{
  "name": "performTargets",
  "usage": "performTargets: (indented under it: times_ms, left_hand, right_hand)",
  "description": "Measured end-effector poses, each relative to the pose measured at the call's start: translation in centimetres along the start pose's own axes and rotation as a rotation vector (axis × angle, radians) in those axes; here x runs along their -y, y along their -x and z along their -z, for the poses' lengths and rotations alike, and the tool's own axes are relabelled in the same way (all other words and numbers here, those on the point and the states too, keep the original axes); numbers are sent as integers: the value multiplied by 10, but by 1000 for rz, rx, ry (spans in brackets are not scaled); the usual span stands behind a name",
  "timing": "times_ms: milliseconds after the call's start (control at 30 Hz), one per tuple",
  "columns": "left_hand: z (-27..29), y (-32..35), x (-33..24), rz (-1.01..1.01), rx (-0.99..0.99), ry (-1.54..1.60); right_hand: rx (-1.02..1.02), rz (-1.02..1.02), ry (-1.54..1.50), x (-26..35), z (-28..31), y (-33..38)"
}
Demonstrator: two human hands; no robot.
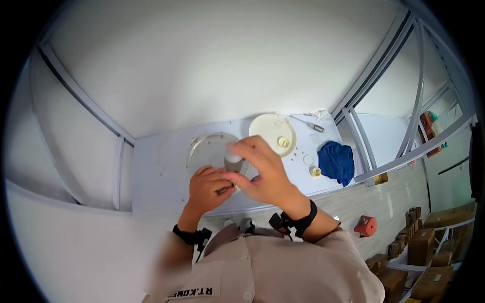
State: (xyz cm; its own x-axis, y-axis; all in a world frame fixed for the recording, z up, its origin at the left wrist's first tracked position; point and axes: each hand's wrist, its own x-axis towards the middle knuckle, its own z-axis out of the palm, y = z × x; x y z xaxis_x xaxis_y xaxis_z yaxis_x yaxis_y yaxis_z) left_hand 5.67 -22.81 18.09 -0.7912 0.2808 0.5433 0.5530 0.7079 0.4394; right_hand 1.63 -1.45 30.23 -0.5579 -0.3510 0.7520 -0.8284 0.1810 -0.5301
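Between my two hands is a small grey cylinder with a white rounded top [234,157]; I cannot make out its exact kind. My right hand [267,175] grips it from the right, the fingers at its white top and the thumb lower down. My left hand [206,189] is closed at its lower end, with curled fingers hiding that part. Beneath them lies a round, shallow grey tray [198,151], partly covered by my hands. Behind and to the right sits a cream round plate [261,127] with a small pale piece [283,142] on it.
Right of the plate lie a tool with a thin shaft and grey handle [316,127], crumpled white material [319,115], a blue cloth [336,161], a pale ring [308,159] and a small round container [316,171]. Metal frame bars [358,136] border the table. A red stool [367,225] stands on the floor.
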Motion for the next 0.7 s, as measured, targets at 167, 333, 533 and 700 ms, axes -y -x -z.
performTargets:
  times_ms: [167,333,533,700]
  left_hand:
    - [3,-12,-2,28,46,-2]
    - [0,-6,0,59,53,24]
    - [4,-7,-2,23,26,-2]
    - [3,-3,1,9,46,0]
  right_hand:
    - [-25,-1,-3,-1,-14,-7]
    - [18,-15,56,6,-21,-12]
    - [-108,-8,90,5,-26,-3]
    - [127,-130,-56,11,-14,-4]
